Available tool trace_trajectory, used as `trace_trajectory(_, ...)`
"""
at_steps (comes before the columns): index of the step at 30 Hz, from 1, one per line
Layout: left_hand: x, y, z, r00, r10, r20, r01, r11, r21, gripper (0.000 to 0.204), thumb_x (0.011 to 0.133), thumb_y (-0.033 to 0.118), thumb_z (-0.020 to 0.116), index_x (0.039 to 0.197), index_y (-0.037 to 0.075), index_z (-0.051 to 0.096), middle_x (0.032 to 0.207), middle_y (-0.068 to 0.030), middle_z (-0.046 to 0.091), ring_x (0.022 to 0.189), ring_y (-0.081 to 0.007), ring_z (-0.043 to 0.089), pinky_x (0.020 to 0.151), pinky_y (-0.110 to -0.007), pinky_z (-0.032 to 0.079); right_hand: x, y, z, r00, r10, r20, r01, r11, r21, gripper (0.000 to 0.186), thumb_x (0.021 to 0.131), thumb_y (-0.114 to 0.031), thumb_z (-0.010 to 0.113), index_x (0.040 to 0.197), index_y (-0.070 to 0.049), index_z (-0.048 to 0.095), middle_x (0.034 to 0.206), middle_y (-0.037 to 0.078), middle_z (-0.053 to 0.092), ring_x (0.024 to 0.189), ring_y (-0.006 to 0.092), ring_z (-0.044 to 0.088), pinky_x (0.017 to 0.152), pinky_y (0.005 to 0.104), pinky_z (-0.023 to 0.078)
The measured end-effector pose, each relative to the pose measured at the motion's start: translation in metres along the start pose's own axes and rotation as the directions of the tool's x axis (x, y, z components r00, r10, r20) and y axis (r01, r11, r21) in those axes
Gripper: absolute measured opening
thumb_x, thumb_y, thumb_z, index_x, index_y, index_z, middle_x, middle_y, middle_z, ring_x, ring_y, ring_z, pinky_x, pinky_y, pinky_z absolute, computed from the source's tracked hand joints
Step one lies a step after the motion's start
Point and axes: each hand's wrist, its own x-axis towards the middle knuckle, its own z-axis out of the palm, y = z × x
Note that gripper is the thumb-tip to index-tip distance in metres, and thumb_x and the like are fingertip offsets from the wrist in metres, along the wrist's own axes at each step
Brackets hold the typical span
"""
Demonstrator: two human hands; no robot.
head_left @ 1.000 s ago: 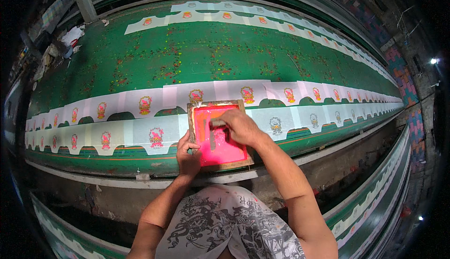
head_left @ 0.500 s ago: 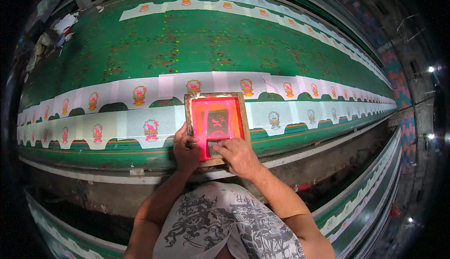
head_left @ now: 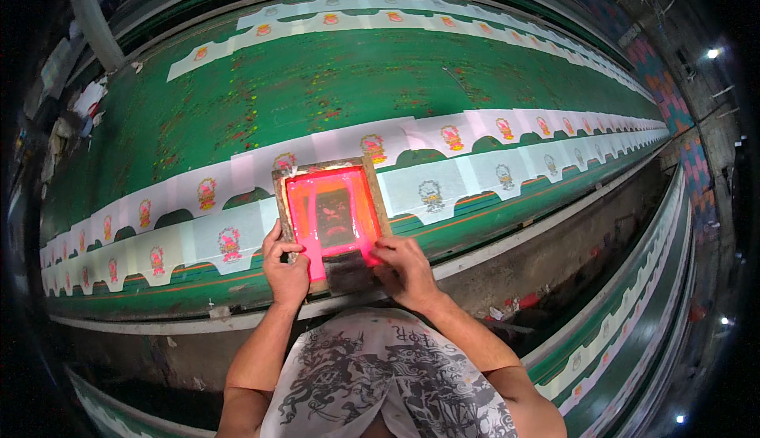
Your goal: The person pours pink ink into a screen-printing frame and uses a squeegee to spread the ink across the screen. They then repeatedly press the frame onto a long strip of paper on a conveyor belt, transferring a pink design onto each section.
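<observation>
My left hand (head_left: pixel 286 268) grips the left side of a wooden-framed printing screen (head_left: pixel 372 192), thick with wet pink and orange ink round a darker printed-design window (head_left: pixel 332 216). My right hand (head_left: pixel 400 272) is slightly blurred, fingers curled at the screen's lower right corner. A dark squeegee blade (head_left: pixel 348 278) lies across the screen's bottom end beside those fingers; whether they grip it or the wood is unclear. The screen rests on a row of white cut fabric pieces (head_left: pixel 431 184), with pink prints to its left and grey outlines to its right.
The long green table (head_left: pixel 198 105) carries more printed rows (head_left: pixel 348 18) along its far side. Cloth scraps (head_left: pixel 91 97) lie at the far left, near a post (head_left: pixel 91 18). A pale rail (head_left: pixel 491 252) runs along the near edge, with another table (head_left: pixel 602 319) at lower right.
The squeegee has moved from the middle of the screen down to its bottom end, uncovering the design window. My right hand has moved down and toward the screen's right corner. The view has shifted slightly.
</observation>
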Motion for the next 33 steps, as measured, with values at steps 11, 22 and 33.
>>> trace_trajectory(11, -0.028, 0.042, 0.152, 0.998, 0.061, 0.009, -0.061, 0.998, -0.001, 0.023, 0.078, -0.012, 0.078, 0.09, 0.007, 0.073, 0.164, -0.0289, 0.061, 0.155, -0.0428, 0.056, 0.13, -0.05, 0.04, -0.056, 0.126, -0.087, 0.957, 0.095, -0.276, -0.078, 0.994, 0.072, 0.034, 0.103, -0.01, 0.079, 0.136, -0.002, 0.074, 0.137, 0.021, 0.074, 0.131, 0.0386, 0.071, 0.115, 0.047, 0.055)
trace_trajectory(22, -0.053, 0.056, 0.237, 0.994, -0.107, -0.006, 0.105, 0.985, -0.136, 0.026, 0.078, -0.017, 0.076, 0.091, 0.004, 0.072, 0.167, -0.0288, 0.059, 0.157, -0.0386, 0.056, 0.127, -0.046, 0.045, -0.072, 0.191, -0.173, 0.985, 0.064, -0.161, -0.048, 0.994, 0.099, 0.038, 0.101, -0.015, 0.078, 0.137, -0.003, 0.071, 0.137, 0.021, 0.071, 0.131, 0.0428, 0.066, 0.114, 0.053, 0.053)
trace_trajectory(33, -0.049, 0.046, 0.231, 0.976, -0.214, 0.038, 0.217, 0.947, -0.236, 0.026, 0.079, -0.019, 0.074, 0.091, 0.004, 0.069, 0.171, -0.0309, 0.054, 0.159, -0.0379, 0.054, 0.129, -0.046, 0.044, -0.045, 0.15, -0.185, 0.954, -0.258, 0.153, 0.253, 0.966, 0.048, 0.042, 0.093, -0.015, 0.086, 0.132, -0.003, 0.078, 0.139, 0.016, 0.069, 0.133, 0.0385, 0.065, 0.112, 0.0517, 0.054)
